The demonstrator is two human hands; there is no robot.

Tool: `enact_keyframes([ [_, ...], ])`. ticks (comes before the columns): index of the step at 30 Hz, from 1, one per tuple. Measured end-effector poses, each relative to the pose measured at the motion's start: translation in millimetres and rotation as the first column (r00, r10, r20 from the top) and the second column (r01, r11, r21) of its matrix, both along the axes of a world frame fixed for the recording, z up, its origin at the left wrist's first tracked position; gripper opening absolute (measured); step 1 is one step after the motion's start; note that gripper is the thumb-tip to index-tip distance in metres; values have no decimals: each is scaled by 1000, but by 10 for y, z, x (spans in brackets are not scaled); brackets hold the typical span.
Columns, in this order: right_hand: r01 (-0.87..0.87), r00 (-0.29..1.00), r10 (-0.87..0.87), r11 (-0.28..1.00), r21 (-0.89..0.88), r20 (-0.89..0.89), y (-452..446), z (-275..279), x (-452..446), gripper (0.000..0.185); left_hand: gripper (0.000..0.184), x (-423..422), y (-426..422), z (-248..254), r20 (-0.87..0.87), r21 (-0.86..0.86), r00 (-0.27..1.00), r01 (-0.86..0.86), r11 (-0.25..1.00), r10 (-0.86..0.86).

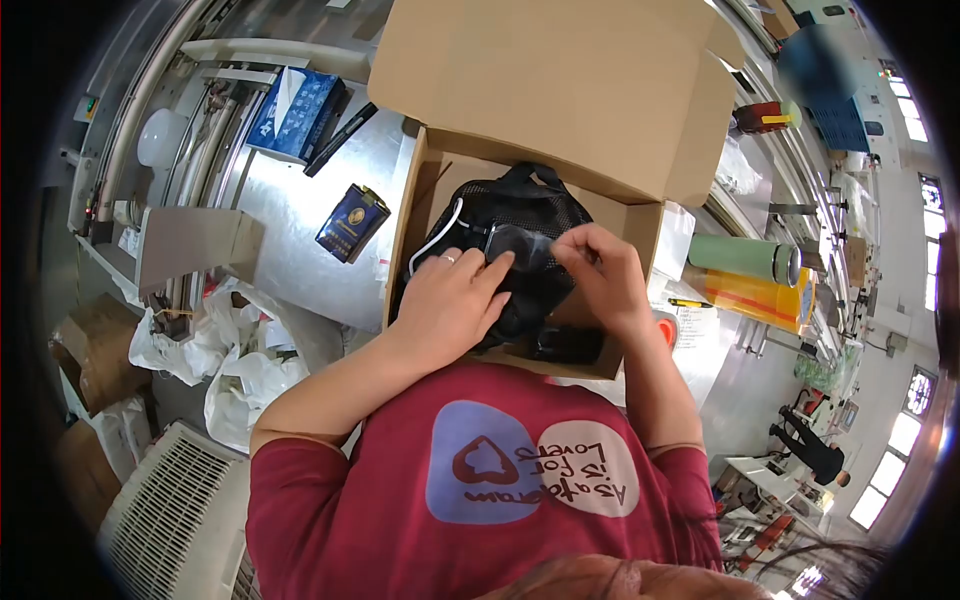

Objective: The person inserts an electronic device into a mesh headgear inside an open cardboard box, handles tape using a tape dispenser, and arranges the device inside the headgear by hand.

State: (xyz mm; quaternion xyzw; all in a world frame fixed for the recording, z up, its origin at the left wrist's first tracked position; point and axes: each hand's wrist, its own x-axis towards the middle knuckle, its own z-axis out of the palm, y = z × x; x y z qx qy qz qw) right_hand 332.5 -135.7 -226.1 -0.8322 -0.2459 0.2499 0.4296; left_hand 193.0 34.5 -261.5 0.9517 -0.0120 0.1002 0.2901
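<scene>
An open cardboard box (650,225) holds a black mesh bag (545,205) with a loop on top and a white cord (437,238) along its left side. On the bag lies a dark, glossy round-edged object (512,243) with something clear at its right end. My left hand (450,300) rests on the bag, its fingers spread and fingertips at the lower left of the glossy object. At the right, my right hand (603,270) pinches the clear piece between thumb and forefinger. Below the bag, a black item (565,345) lies in the box's lower right corner.
Left of the box are a blue tissue box (295,115), a black marker-like item (341,139) and a dark blue packet (352,222). To the right lie a green bottle (740,260), a yellow package (765,297) and a written sheet (695,335). A person (820,455) is far right.
</scene>
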Motion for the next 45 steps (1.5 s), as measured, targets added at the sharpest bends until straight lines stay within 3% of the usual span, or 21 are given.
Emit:
enact_keyframes([
  [3,-161,974,139,980,-117,-177,146,19,214,12,55,26,-13,-89,-21,168,1000,-6,986,10],
  [5,-263,944,209,944,-200,-255,279,30,301,16,56,35,-20,-133,-27,181,1000,-10,983,15],
  [14,-491,864,444,849,-195,-238,510,-349,558,16,55,52,17,-223,-43,172,998,-32,984,40],
  [26,-484,875,462,840,-244,-144,614,-436,573,15,54,47,23,-248,-37,150,998,-44,988,50],
  [45,-490,871,467,823,-286,-149,682,-488,600,19,53,47,29,-255,-4,141,999,-43,989,44],
])
